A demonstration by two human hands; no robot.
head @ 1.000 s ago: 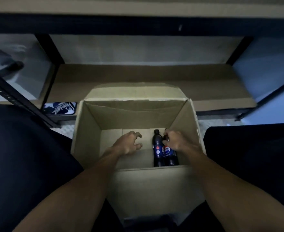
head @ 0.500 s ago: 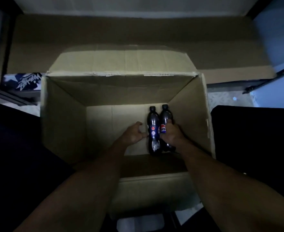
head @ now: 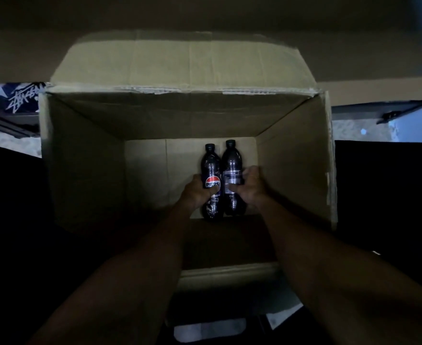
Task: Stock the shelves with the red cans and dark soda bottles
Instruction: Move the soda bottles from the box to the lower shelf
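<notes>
Head view: left hand (head: 197,192) and right hand (head: 251,186) each grip 1 bottle mid-body, left bottle (head: 212,170), right bottle (head: 232,160); full, slick, so probably heavy.

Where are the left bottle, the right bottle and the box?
left bottle (head: 212,182), head view, on its Pepsi label.
right bottle (head: 231,160), head view, on its upper body.
box (head: 85,165), head view, on its left inner wall.

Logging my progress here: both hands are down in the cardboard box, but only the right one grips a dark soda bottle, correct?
Not quite: both hands grip one. In the head view the left hand grips the logo bottle while the right hand grips the other bottle, both down in the cardboard box.
</notes>
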